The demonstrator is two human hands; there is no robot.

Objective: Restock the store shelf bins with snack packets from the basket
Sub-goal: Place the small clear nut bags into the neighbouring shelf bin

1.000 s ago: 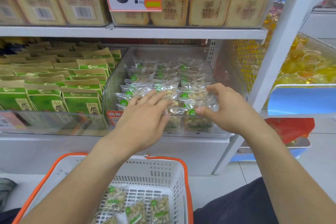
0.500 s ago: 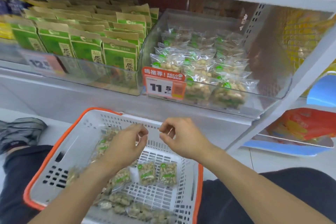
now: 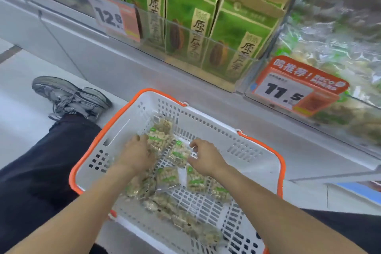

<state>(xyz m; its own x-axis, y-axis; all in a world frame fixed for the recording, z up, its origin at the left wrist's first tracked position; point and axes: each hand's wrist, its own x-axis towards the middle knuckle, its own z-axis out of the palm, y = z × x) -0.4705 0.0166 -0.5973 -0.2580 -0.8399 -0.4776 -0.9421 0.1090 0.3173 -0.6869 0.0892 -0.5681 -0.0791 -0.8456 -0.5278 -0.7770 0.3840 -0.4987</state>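
A clear snack packet (image 3: 179, 153), filled with pale nuts and marked with a green label, is held tilted inside the basket (image 3: 250, 151), its long axis running from near left to far right. Its far right corner is pinched by the curled fingers (image 3: 193, 146) of the right hand (image 3: 203, 158). A second packet (image 3: 159, 137) of the same kind is gripped at its left edge by the left hand (image 3: 137, 153), whose fingers are curled over it; this packet is pointed away toward the shelf, with a third one seen behind it against the far wall of the basket. More packets (image 3: 175, 198) are scattered flat across the perforated basket floor beneath both forearms, lying at mixed angles.

The basket is white with an orange rim and is set on the floor just in front of the shelf base. Beyond it, a clear bin (image 3: 338, 80) at the right is filled with matching packets and fronted by an orange price tag (image 3: 296, 92) reading 11.5. To the left, green boxes (image 3: 206, 24) are stood upright behind a clear guard, beside a blurred tag (image 3: 115, 18) reading 12.8. A dark trouser leg (image 3: 37, 163) and a grey shoe (image 3: 68, 97) are seen left of the basket.
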